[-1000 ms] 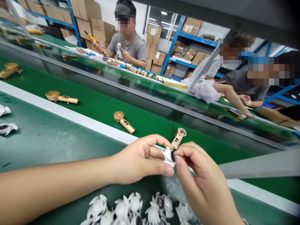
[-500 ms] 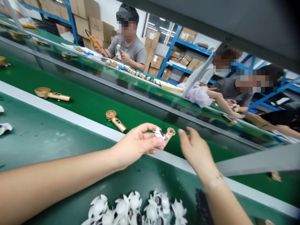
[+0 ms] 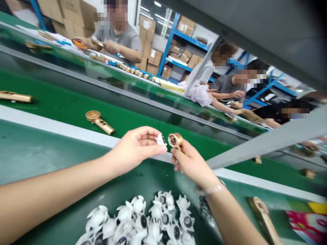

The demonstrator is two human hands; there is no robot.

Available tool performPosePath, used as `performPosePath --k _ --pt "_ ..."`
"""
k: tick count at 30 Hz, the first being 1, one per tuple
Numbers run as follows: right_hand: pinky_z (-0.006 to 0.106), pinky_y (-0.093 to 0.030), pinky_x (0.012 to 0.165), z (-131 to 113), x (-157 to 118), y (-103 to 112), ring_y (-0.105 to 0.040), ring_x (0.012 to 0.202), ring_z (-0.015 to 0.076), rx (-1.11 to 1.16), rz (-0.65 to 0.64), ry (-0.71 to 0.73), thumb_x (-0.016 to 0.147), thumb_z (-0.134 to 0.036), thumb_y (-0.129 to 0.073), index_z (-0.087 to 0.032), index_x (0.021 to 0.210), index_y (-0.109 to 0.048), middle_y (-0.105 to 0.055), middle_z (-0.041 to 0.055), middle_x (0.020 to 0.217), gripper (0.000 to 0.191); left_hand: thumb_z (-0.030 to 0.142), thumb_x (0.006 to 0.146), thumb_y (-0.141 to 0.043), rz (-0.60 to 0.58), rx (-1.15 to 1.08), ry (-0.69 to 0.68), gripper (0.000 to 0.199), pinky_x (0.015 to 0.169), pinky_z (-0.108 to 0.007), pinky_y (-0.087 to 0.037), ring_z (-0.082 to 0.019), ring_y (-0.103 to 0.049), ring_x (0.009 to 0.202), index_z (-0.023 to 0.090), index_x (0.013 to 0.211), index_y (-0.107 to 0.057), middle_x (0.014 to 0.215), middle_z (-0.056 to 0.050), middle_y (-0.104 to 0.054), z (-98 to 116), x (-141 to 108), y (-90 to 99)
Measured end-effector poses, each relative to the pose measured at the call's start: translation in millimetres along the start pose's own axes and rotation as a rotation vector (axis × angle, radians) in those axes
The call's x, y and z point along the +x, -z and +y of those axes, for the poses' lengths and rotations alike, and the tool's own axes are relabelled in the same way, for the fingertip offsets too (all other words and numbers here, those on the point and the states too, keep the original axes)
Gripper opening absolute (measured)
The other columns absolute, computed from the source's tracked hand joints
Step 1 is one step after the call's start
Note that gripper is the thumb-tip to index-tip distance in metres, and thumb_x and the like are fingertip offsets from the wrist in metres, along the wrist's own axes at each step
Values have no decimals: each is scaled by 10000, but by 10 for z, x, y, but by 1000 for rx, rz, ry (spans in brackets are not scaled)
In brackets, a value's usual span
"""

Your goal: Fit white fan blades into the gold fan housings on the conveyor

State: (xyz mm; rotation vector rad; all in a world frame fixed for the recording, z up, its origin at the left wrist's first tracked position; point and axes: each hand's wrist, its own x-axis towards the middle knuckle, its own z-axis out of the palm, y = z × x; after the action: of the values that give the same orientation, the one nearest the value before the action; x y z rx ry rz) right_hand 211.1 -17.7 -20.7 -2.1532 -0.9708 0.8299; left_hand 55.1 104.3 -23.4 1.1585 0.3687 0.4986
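Observation:
Between its thumb and fingers my left hand [image 3: 139, 146] pinches a small white fan blade [image 3: 161, 140] with a dark centre. My right hand [image 3: 190, 160] is closed around the handle of a gold handheld fan body [image 3: 175, 140], whose round open head faces the blade. A narrow gap separates the two parts. Below my hands, a pile of white fan blades [image 3: 138, 223] with dark round hubs lies on the green table [image 3: 58, 166].
Another gold fan body [image 3: 100, 121] lies on the green conveyor belt [image 3: 61, 92], with one more at the far left. At the lower right are a gold body [image 3: 264, 217] and a red packet [image 3: 306, 224]. A slanted grey post [image 3: 255, 136] stands right. Several people work across the belt.
My right hand, open before, has taken hold of the gold body and lifted it from the belt toward the blade. The camera view has shifted right and the pile shows more.

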Motion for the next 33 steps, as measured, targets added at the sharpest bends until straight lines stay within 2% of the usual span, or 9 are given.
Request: performPosePath --k 3,6,12,17,21,23,27,30,33 --pt "222 -485 537 1 -351 -72 -568 550 108 67 53 114 990 -352 -439 -208 1005 -498 -552 -56 632 157 197 661 -882 -41 -29 34 407 793 -227 -576 -104 -701 796 161 979 -631 839 3 -740 -63 -41 -10" --pt "214 -426 468 -29 -492 -123 -508 503 110 31 186 236 960 -338 -483 -225 999 -513 -537 -58 601 123 194 637 -896 -67 -7 25 449 825 -260 -591 -122 -711 823 167 1006 -641 858 -4 -750 -94 -81 -23" --pt "215 -381 430 -36 -494 -191 -463 454 102 -117 248 390 973 -269 -461 -242 1017 -516 -553 -57 611 76 178 595 -914 -52 64 -4 466 820 -254 -604 -122 -715 811 178 985 -658 853 4 -754 -85 -108 -62" --pt "214 -399 441 -48 -515 -205 -473 486 112 -227 266 488 956 -215 -465 -232 1103 -517 -590 -31 673 156 181 592 -912 -36 71 35 400 789 -271 -612 -144 -733 777 170 904 -662 793 -5 -761 -61 -119 -76" --pt "213 -388 413 -76 -514 -193 -481 467 118 -311 264 502 938 -204 -445 -205 1132 -534 -603 -3 681 213 189 575 -920 -26 98 67 375 764 -251 -604 -140 -738 748 174 860 -678 754 5 -763 -62 -119 -75" --pt "230 -429 446 -72 -513 -188 -542 505 136 -362 269 499 921 -191 -425 -173 1187 -534 -647 44 750 288 184 560 -925 -26 86 99 372 743 -230 -596 -128 -733 724 170 839 -680 730 11 -761 -77 -109 -64" --pt "291 -531 581 -11 -520 -184 -676 696 206 -434 238 518 895 -161 -400 -106 1336 -462 -706 141 934 448 177 518 -941 -28 12 225 410 717 -213 -583 -114 -724 684 156 824 -670 722 6 -767 -106 -74 -35" --pt "298 -527 543 49 -525 -195 -682 640 215 -554 256 553 893 -151 -380 -74 1447 -357 -719 135 873 560 166 500 -943 -25 31 317 432 726 -218 -566 -108 -710 685 144 827 -660 739 -1 -766 -97 -66 -33" --pt "305 -522 506 77 -542 -215 -674 597 218 -604 254 577 884 -135 -363 -48 1478 -306 -723 134 846 603 174 495 -944 -23 63 344 447 741 -226 -542 -106 -693 699 141 830 -649 742 -1 -757 -84 -87 -48"
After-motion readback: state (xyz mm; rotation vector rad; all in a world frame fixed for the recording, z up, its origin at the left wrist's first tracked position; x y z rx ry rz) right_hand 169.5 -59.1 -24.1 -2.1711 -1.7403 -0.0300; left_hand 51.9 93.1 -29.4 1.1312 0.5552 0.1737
